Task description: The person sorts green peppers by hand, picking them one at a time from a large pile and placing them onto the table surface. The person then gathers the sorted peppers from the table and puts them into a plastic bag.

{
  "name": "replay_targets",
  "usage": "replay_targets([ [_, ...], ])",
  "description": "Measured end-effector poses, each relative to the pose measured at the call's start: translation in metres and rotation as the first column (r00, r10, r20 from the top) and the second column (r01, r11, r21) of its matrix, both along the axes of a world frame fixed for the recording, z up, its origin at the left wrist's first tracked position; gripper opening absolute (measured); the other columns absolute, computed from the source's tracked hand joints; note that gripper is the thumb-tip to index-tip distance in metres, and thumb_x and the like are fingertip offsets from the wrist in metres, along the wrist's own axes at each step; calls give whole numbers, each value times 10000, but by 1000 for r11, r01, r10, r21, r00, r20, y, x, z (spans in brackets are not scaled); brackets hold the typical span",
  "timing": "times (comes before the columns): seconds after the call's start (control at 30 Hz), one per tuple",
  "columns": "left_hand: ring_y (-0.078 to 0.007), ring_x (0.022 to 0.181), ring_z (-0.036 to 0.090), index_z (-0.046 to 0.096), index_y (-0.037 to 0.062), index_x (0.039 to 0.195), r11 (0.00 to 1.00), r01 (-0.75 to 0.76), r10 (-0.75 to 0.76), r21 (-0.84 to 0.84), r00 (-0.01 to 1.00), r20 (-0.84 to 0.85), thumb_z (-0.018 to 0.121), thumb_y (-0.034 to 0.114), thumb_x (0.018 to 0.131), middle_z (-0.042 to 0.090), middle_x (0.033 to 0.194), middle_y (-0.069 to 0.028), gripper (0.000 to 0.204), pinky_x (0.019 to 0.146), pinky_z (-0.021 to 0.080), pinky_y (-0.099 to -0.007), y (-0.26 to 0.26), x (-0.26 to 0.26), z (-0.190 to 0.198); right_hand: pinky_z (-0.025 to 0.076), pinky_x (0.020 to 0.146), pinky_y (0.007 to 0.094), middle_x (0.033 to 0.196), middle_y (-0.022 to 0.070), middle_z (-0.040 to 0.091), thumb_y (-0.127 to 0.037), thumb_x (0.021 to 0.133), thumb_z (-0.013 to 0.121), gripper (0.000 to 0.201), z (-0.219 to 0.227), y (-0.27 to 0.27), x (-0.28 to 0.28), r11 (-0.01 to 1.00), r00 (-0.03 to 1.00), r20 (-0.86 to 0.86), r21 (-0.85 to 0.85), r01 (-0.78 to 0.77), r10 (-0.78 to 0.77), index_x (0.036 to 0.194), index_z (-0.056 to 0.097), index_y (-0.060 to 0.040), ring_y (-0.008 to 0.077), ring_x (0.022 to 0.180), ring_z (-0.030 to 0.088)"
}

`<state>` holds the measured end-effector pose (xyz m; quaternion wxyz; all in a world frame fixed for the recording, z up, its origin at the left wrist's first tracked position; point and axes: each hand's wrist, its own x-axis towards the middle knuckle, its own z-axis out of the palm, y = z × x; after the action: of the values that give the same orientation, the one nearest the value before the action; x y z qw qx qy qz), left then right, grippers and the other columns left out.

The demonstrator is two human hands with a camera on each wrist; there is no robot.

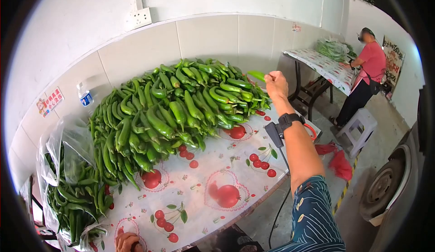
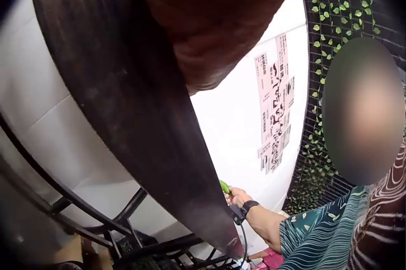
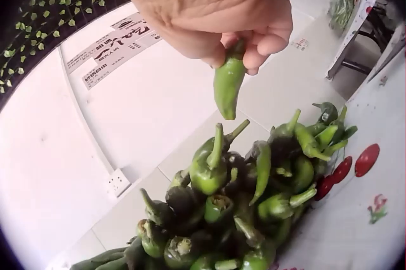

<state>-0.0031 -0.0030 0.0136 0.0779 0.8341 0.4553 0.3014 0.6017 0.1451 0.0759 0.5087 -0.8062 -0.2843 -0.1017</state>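
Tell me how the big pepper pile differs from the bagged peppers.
The big pepper pile lies uncovered on the tablecloth; the bagged peppers sit in a clear plastic bag. The big pepper pile spreads much wider than the bagged peppers. It also looks brighter, while the bagged peppers look darker. Both are green.

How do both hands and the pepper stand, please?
Right hand pinching one green pepper above the pile. Left hand by table edge, grip unclear. Nothing seen blocking.
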Motion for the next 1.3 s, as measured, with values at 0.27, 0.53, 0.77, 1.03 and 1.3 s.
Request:
replay_targets([
  [0.27, -385, 1082, 590, 638, 39, 1022, 999, -23, 23, -27, 999, -24, 594, 69, 857, 660, 1041, -138, 174, 1025, 432, -486, 1, -5, -2, 503, 876, 436, 1039, 98, 706, -344, 888, 619, 248, 4, 47, -22, 975, 992, 116, -221, -31, 58, 1052, 665, -164, 323, 1019, 652],
  [0.53, -384, 1091, 587, 653, 41, 992, 997, -26, 29, -74, 999, 31, 594, 110, 881, 664, 1043, -136, 143, 1001, 440, -469, 2, -6, -3, 487, 916, 445, 1125, 128, 686, -352, 913, 566, 336, -8, 57, 3, 930, 967, 60, -295, -219, 247, 1175, 657, -163, 329, 1076, 638],
  [0.77, -386, 1111, 580, 656, 55, 1001, 996, -41, 42, -82, 999, 22, 585, 124, 895, 665, 1051, -132, 145, 1005, 433, -465, 2, -6, -2, 480, 931, 433, 1140, 161, 679, -351, 907, 591, 366, -1, 46, -5, 958, 997, 14, -277, -72, 79, 1149, 667, -86, 332, 1106, 626],
  [1.03, -389, 1113, 579, 651, 49, 1000, 995, -38, 41, -94, 999, 33, 582, 117, 903, 665, 1047, -132, 137, 1021, 428, -473, 2, -6, -1, 470, 932, 433, 1156, 170, 671, -360, 919, 517, 398, -17, 55, 23, 917, 958, -35, -280, -284, 286, 1153, 666, -75, 353, 1090, 621],
  [1.3, -380, 1070, 598, 641, 40, 991, 997, -36, 39, -75, 999, 38, 579, 90, 895, 664, 1014, -138, 125, 1025, 432, -478, 2, -4, -1, 463, 909, 366, 1162, 142, 662, -290, 917, 580, 395, -10, 50, 17, 972, 953, -194, 3, -237, 233, 1207, 635, -27, 248, 1078, 611],
])
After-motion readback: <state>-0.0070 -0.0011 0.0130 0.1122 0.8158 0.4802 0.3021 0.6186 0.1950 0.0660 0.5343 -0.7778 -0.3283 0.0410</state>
